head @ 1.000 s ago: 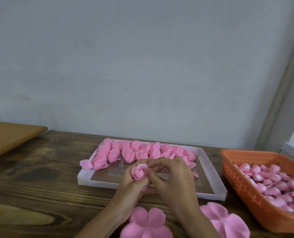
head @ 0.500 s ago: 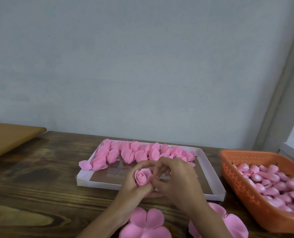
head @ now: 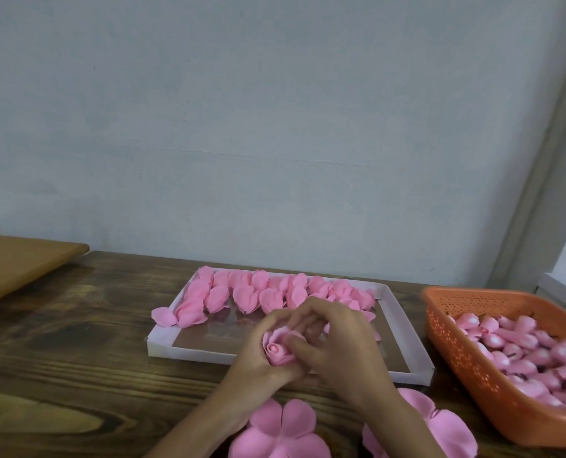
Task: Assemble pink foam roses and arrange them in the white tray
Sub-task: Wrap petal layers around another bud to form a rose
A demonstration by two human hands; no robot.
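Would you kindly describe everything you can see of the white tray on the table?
The white tray is a shallow rectangle with low card-like walls and a glossy brownish floor, lying flat on the dark wooden table. Pink foam roses line its far side; one petal overhangs the left rim. The left hand and right hand hide part of its middle.

A dark-stained wooden worktop (head: 77, 358) runs back to a pale grey-blue wall (head: 275, 127). A light brown flat board (head: 17, 266) lies far left. An orange perforated plastic basket (head: 456, 342) sits right.
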